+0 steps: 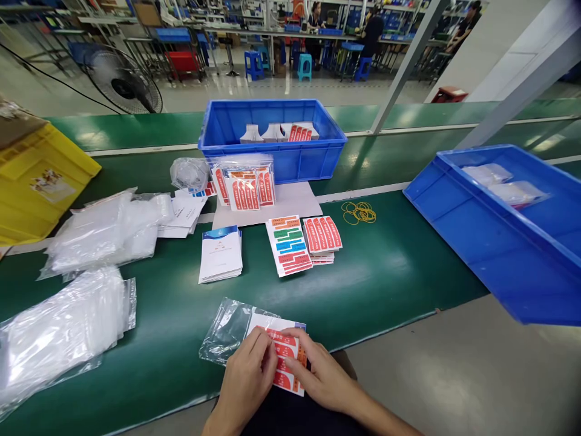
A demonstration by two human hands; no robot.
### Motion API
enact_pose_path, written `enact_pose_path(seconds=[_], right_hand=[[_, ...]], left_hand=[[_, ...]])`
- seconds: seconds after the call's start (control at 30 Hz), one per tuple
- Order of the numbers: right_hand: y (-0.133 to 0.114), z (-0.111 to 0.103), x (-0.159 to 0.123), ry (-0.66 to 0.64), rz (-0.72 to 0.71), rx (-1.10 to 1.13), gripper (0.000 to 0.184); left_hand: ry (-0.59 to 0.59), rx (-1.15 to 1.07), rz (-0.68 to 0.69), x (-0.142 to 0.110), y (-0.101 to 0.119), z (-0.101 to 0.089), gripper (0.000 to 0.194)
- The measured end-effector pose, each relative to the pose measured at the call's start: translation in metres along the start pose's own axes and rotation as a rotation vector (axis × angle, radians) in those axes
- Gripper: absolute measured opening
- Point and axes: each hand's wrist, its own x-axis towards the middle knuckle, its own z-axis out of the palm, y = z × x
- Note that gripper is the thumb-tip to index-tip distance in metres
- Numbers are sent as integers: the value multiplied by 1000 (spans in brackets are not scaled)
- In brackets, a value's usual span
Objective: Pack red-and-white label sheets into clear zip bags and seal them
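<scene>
In the head view, a small bundle of red and orange sticker sheets (284,363) with a white sheet beneath is held near the table's front edge. My right hand (322,372) grips its right side, thumb on top. The fingers of my left hand (249,369) are pinched together at the bundle's left edge; their tips partly hide what they grasp. A clear plastic bag (227,330) lies flat beside and partly under the bundle. Further back are a stack of white booklets (221,254), a fanned pile of multicoloured sticker sheets (288,245) and a pile of red sticker sheets (323,236).
A blue bin (272,163) with white and red items stands behind filled clear bags (245,188). Plastic bags (68,327) are heaped at left, near a yellow bin (40,181). Yellow rubber bands (358,212) lie right of centre. Another blue bin (499,242) tilts at right.
</scene>
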Motion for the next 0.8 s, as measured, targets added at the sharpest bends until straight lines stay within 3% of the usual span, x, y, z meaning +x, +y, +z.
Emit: enact_pose_path(seconds=[0.17, 0.27, 0.37, 0.47, 0.57, 0.6, 0.63, 0.67, 0.73, 0.8], right_hand=[[5, -6, 8, -75, -62, 523, 75], [8, 1, 17, 5, -45, 534, 78], [3, 14, 29, 93, -7, 386, 68], [-4, 22, 40, 72, -1, 327, 41], [-14, 16, 50, 76, -52, 229, 12], [-18, 12, 52, 89, -75, 168, 9], [-22, 8, 55, 96, -103, 94, 9], [-26, 4, 59, 95, -138, 15, 10], [-34, -3, 66, 86, -218, -151, 11], [-40, -7, 76, 121, -297, -332, 13]], left_hand=[[48, -159, -62, 4, 3, -20, 14], [72, -198, -52, 8, 9, -28, 15], [110, -212, -10, 9, 23, -32, 13], [117, -227, 65, 10, 32, -39, 14], [140, -179, 114, 17, 24, -53, 9], [151, -141, 107, 23, 16, -60, 6], [147, -96, 89, 30, 7, -67, 15], [119, -65, 73, 38, -3, -73, 30], [-42, -82, 64, 56, -22, -85, 46], [-272, -210, 55, 74, -35, -92, 35]])
